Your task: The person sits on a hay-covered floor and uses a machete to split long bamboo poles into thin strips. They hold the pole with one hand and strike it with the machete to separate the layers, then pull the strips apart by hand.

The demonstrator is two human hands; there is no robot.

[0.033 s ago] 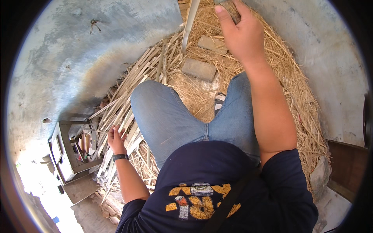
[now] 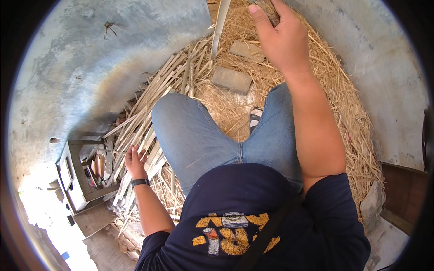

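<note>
At the top edge, my right hand (image 2: pixel 285 43) is closed round a rough brown piece of wood (image 2: pixel 270 12); its far part is cut off by the frame. Left of it a pale, flat strip (image 2: pixel 219 29) slants up out of view. My left hand (image 2: pixel 135 161), with a dark band at the wrist, is over a pile of split bamboo-like strips (image 2: pixel 149 115). Its fingers are loosely bent and apart, and no firm hold on a strip shows. Between my knees and the right hand, a grey brick (image 2: pixel 231 80) lies in straw-like shavings, with another brick (image 2: pixel 247 51) behind it.
Grey walls (image 2: pixel 149 27) close in on the left and right (image 2: pixel 379 58). A wooden frame (image 2: pixel 83 176) with small things inside stands left of my left hand. Shavings (image 2: pixel 348 122) heap along the right wall, near a stone slab (image 2: pixel 373 201). My jeans-clad legs (image 2: pixel 181 131) are spread.
</note>
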